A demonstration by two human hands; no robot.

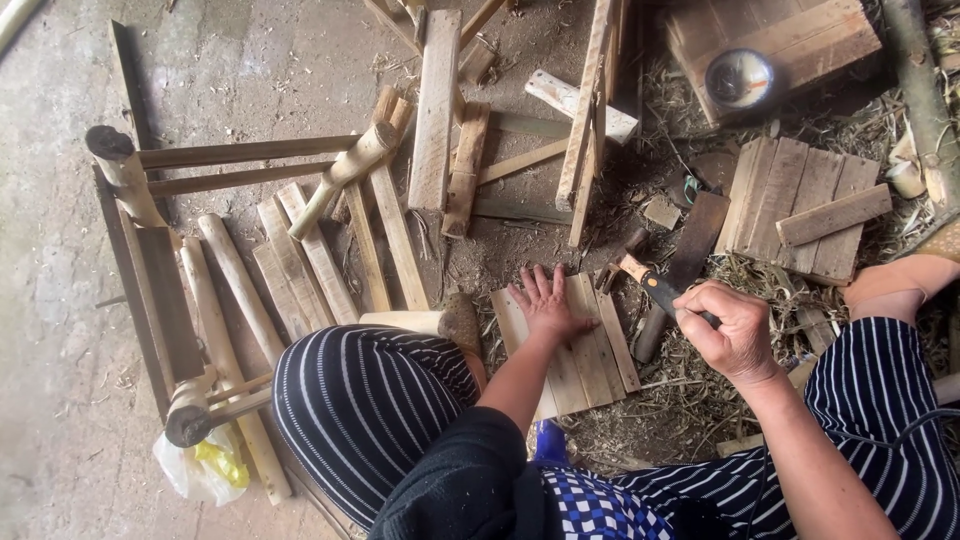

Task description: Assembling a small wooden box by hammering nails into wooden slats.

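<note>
My left hand (545, 303) lies flat, fingers spread, on a small panel of joined wooden slats (590, 355) on the ground between my knees. My right hand (730, 328) is closed around the dark handle of a hammer (650, 283), whose head points left toward the panel's upper right corner. A broad dark blade (690, 250) lies on the ground just behind the hammer.
Several loose slats and round poles (300, 260) lie to the left, with a pole frame (150, 290) beside them. Two more slat panels (800, 205) and a round tin (740, 78) sit at upper right. A plastic bag (205, 468) lies lower left. Straw litter covers the ground.
</note>
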